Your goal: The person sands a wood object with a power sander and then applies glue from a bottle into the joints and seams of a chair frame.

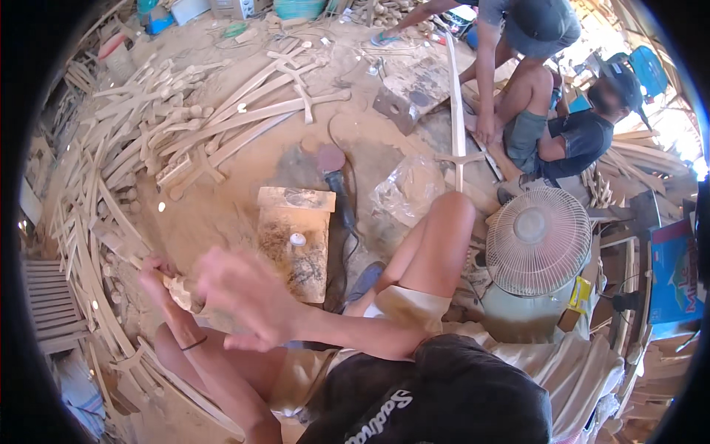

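At the left, my left hand (157, 277) is wrapped round a pale wooden sword near its hilt. The carved end of the wooden sword (183, 294) sticks out toward my right hand, and a flat length seems to run away to the upper left among other wood. My right hand (248, 297) hovers just right of that carved end, smeared by motion, its thumb standing apart from the fingers. Nothing shows in it. Beyond it stands a low wooden block (294, 248) bearing a small white round object (297, 239).
An angle grinder (336, 185) with a sanding disc lies beside the block, its cord on the floor. Wooden swords (244, 111) heap at the left and back. A fan (538, 240) stands right of my knee. Two people (566, 148) sit at the back right near a long wooden sword (456, 111).
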Motion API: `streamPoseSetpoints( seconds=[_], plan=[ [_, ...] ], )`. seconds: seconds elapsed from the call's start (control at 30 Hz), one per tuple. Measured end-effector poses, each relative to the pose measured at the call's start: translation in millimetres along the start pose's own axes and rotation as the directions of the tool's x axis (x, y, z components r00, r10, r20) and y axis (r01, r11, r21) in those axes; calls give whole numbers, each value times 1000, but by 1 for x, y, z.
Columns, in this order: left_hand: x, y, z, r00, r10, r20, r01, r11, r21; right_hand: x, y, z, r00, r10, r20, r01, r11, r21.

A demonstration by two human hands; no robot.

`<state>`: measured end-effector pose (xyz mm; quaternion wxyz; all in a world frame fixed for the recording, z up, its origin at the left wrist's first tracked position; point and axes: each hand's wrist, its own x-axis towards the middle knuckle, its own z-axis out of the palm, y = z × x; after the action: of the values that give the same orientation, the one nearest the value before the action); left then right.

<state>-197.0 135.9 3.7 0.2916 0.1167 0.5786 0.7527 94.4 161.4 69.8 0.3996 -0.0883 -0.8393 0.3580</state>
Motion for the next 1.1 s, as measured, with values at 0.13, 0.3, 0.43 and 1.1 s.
streamPoseSetpoints(
  seconds=[0.13,0.3,0.43,1.1],
  plan=[
    [-6,4,-6,995,-96,38,98,993,-72,-11,34,23,994,100,-43,-109,907,-406],
    [-3,5,-10,977,-174,119,202,936,-287,-51,63,23,917,366,-157,-384,917,-106],
    [-4,-6,-12,963,-190,191,229,951,-207,-65,66,25,915,355,-194,-382,915,-129],
    [-28,9,5,917,-379,-124,335,901,-277,16,-4,46,956,-95,279,225,845,-485]
  ],
)
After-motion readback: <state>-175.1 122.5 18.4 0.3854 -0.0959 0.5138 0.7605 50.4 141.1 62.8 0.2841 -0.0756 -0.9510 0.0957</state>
